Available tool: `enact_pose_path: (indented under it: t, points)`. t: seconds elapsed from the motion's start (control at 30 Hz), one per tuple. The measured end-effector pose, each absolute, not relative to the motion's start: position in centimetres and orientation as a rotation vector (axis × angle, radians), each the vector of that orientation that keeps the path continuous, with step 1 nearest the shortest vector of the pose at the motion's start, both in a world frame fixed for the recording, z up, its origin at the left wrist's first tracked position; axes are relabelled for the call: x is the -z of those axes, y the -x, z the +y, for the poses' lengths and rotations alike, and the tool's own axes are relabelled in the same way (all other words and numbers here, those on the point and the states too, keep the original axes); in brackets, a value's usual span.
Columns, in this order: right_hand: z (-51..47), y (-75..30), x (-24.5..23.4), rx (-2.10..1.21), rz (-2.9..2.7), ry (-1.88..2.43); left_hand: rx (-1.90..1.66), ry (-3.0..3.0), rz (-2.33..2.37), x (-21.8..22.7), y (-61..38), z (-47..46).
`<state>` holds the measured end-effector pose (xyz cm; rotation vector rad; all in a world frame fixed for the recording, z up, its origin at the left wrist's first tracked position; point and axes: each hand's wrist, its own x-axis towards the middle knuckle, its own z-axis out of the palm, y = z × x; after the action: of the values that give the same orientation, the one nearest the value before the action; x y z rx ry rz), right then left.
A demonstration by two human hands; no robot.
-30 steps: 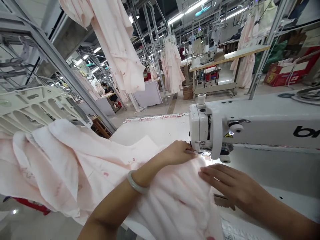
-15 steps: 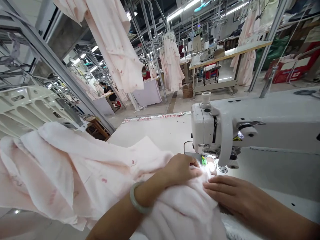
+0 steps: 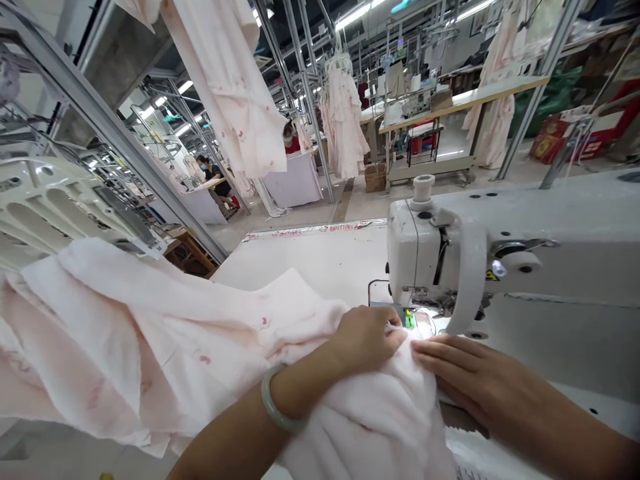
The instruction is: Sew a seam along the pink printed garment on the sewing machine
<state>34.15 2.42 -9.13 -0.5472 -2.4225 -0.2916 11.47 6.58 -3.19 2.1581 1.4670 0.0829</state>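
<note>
Pale pink fabric (image 3: 215, 320) with small printed marks spreads from the left across the table and hangs toward me. My left hand (image 3: 370, 337), a bangle on its wrist, pinches the fabric's edge just left of the green presser foot (image 3: 410, 319). On the right, my right hand (image 3: 465, 367) lies with fingers stretched out, its fingertips on the cloth beside the foot. The white sewing machine (image 3: 425, 247) stands over this spot, its lamp lighting the needle area. Under the fingers, the cloth's edge is partly hidden.
The white table (image 3: 310, 257) runs behind the fabric. At left stands a pale slotted plastic rack (image 3: 60, 207). A pink garment (image 3: 230, 93) hangs overhead by metal posts. Beyond are hanging garments (image 3: 343, 113), another workbench (image 3: 465, 103) and a seated person (image 3: 215, 180).
The view has shifted a little, so the machine appears slightly farther right. Both hands remain at the cloth beside the foot; the right fingers sit slightly higher in view.
</note>
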Motion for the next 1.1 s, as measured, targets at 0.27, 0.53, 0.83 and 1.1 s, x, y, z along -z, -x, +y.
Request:
enact_pose_path:
  t: [0.27,0.53,0.83,1.1]
  points:
    - [3.0,-34.7,10.0,0.346,-2.488,0.575,-0.155,-2.219,1.453,3.6,-11.7,6.2]
    - [2.9,-34.5,9.8,0.323,-2.498,0.598,-0.131,-2.282,1.494,4.3,-12.0,6.6]
    - [2.6,-34.2,10.6,0.206,-2.326,0.829,-0.074,-2.342,1.518,4.0,-12.5,8.2]
    - [2.7,-34.4,10.2,0.135,-2.383,0.866,-0.11,-2.357,1.512,4.3,-12.5,8.5]
